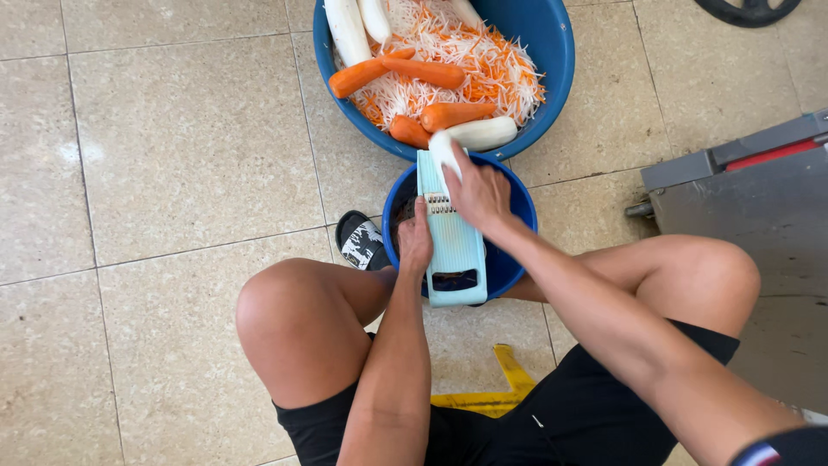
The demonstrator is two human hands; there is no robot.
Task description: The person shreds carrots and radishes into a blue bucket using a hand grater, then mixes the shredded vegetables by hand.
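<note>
Pressing down on a white radish point(443, 155), the right hand point(479, 197) has its fingers curled closed around the piece and holds it against the upper part of a pale blue slicer board point(455, 250), just above the metal blade strip. The left hand point(416, 242) is clamped on the slicer's left edge, fingers wrapped around the rim at about its middle, steadying it. The slicer lies slantwise across the top of a small blue bucket point(517, 207), its upper end resting near the far rim and its handle end with a dark slot overhanging the near rim toward the person. Just beyond the bucket's far rim, and touching it, stands a large blue basin point(552, 60) filled with white and orange shreds point(483, 60); on top of the shreds lie several whole peeled carrots point(427, 73) and white radishes point(483, 132), with more radishes leaning at the basin's far left rim. Everything stands on a beige tiled floor point(172, 173). A black sandal with a white printed pattern point(362, 242) sits on the floor just beside the bucket's left wall. The person's bare knees flank the bucket on either side, in black shorts. A yellow object point(504, 388) shows on the floor between the legs. At the right edge of the floor stands a grey metal box with a red strip point(759, 190), and a dark round thing point(746, 9) shows at the top right corner.
</note>
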